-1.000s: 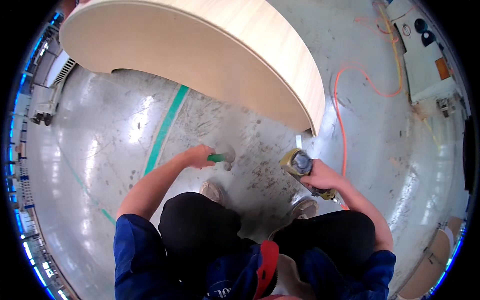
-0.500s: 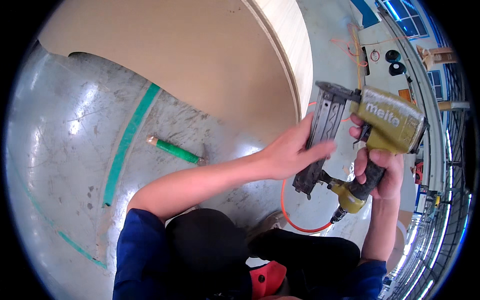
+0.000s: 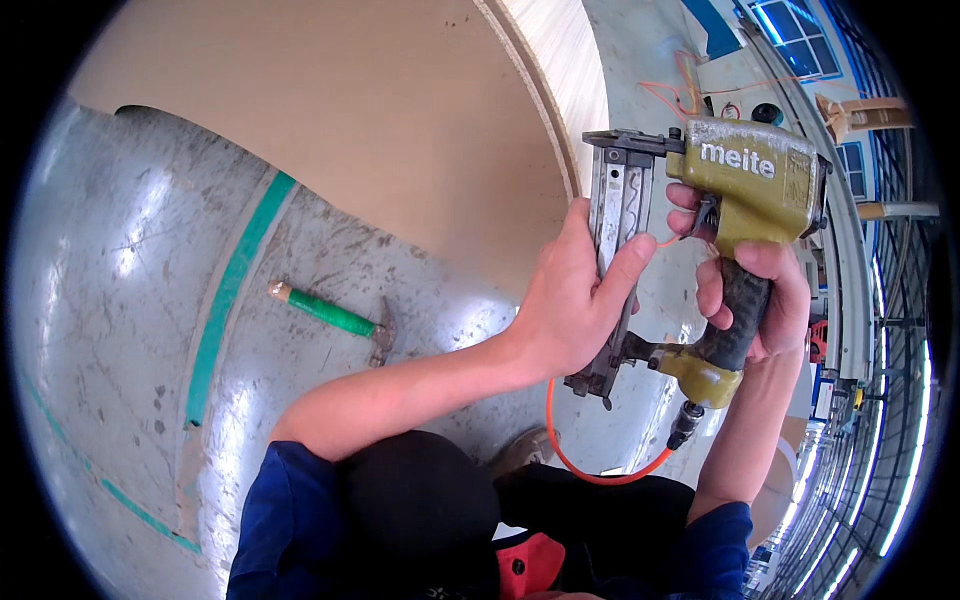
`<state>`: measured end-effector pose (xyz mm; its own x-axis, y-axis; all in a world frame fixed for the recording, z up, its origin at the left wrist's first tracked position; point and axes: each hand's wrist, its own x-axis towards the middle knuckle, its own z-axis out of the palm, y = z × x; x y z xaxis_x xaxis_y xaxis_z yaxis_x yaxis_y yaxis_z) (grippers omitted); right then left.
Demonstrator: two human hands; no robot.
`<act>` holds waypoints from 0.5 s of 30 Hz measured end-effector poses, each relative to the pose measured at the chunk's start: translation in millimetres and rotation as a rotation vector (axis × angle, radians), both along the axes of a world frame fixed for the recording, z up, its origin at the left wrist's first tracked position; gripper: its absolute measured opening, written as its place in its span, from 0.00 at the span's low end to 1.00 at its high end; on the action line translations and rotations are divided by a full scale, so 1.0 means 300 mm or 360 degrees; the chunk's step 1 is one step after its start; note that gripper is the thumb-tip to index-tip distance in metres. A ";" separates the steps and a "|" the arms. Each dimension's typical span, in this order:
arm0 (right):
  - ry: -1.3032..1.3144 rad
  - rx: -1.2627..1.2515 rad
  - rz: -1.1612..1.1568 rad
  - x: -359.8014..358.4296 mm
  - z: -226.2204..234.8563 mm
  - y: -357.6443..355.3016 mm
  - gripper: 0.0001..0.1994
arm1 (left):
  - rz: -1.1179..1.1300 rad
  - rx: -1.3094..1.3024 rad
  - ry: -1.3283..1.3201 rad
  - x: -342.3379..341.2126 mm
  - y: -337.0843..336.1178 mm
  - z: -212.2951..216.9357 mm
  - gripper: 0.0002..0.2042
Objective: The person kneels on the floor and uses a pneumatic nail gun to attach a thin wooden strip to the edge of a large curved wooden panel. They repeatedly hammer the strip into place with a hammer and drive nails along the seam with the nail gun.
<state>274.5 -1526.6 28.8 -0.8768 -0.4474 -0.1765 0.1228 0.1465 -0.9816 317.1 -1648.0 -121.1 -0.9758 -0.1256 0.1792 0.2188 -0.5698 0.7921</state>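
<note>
An olive-yellow pneumatic nail gun (image 3: 745, 190) is held up in front of me, its grey magazine upright on the left. My right hand (image 3: 775, 300) is wrapped round the black grip, with fingers near the trigger. Around the lower magazine closes my left hand (image 3: 575, 300), thumb across its face. From the fitting at the grip's base runs an orange air hose (image 3: 600, 480), curving left and up behind my left hand. Beyond the gun's nose stands a large panel (image 3: 350, 130) with a curved, layered edge.
A hammer (image 3: 335, 315) with a green-wrapped handle lies on the grey floor, left of my forearm. Green tape (image 3: 235, 290) marks the floor further left. Orange hose or cord (image 3: 670, 100) lies at the back right. My shoe (image 3: 525, 450) shows below.
The nail gun has shifted left and slightly up, turning more upright. My left thumb has come in to wrap the magazine. In view, the panel and hammer have shifted left.
</note>
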 end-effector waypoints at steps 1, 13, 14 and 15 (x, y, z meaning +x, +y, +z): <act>0.0014 0.0022 -0.0008 -0.004 -0.003 -0.001 0.29 | 0.0020 -0.0025 -0.0008 -0.002 0.002 -0.002 0.20; 0.0001 0.0019 -0.0012 -0.011 0.007 -0.013 0.25 | -0.0006 0.0088 -0.0065 0.009 0.003 0.008 0.19; 0.0012 0.0016 -0.0005 -0.011 0.008 -0.014 0.25 | -0.0012 0.0082 -0.0070 0.010 0.002 0.009 0.19; 0.0003 0.0028 -0.0007 -0.011 0.007 -0.015 0.25 | -0.0016 0.0075 -0.0076 0.010 0.001 0.009 0.19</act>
